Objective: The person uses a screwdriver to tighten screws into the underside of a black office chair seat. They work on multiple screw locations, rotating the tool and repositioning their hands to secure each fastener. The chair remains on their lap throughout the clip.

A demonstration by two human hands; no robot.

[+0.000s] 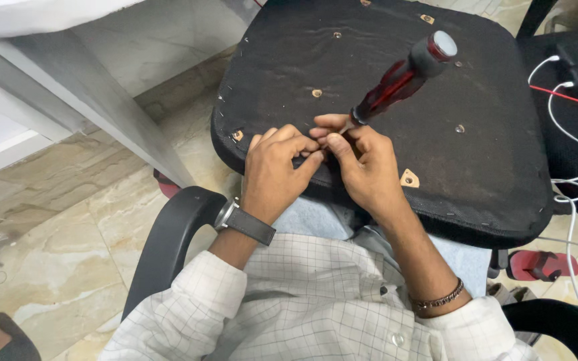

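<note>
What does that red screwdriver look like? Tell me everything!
The screwdriver has a see-through dark red handle with a black end and a round silver cap. It tilts, cap up and to the right. Its shaft is hidden in the right hand, which holds its lower end above the black seat cushion. The left hand's fingertips meet there.

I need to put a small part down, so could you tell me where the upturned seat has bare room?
The seat base is bare right of the screwdriver and above the hands. It is crowded where the left hand meets the right hand.
</note>
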